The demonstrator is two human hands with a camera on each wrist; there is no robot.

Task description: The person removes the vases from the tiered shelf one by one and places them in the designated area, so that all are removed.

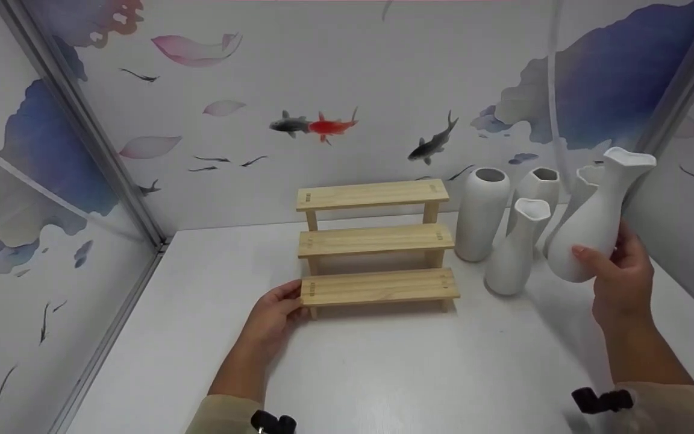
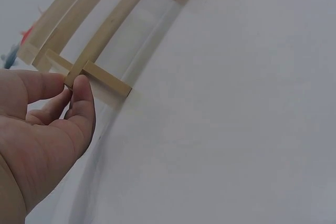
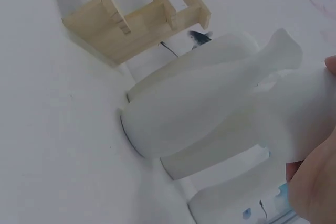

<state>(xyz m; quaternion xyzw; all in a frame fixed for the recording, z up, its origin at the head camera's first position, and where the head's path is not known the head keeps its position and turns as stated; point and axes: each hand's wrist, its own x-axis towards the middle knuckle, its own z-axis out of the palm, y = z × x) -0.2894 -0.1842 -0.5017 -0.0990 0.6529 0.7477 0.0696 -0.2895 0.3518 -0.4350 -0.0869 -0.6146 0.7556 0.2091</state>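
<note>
The white vase [image 1: 594, 232] in the right hand [image 1: 621, 283] is matte, unglazed-looking ceramic with a rounded belly, a long tapering neck and a wavy, flared lip. It is lifted clear of the worktop [image 1: 383, 374] at the right side, tilted with its mouth leaning up and to the right. The right hand grips it around the lower belly, thumb on the near face and fingers curled behind.

Just left of it on the worktop stands a second vase of the same shape [image 1: 514, 253], upright. Behind that stand a plain cylindrical vase [image 1: 481, 214] with a wide round mouth, a vase with an angular mouth [image 1: 538, 190], and another slim vase [image 1: 582, 187] partly hidden by the held one. All share the same chalky white finish.

The three-tier wooden stand [image 1: 377, 247] sits at the centre, made of pale pine slats with visible grain and darker joint marks at the ends, its steps rising toward the back wall. The left hand [image 1: 275, 316] rests at the left end of the lowest step, thumb and fingertips touching the wood in a loose pinch at the corner. The worktop is smooth and white.
</note>
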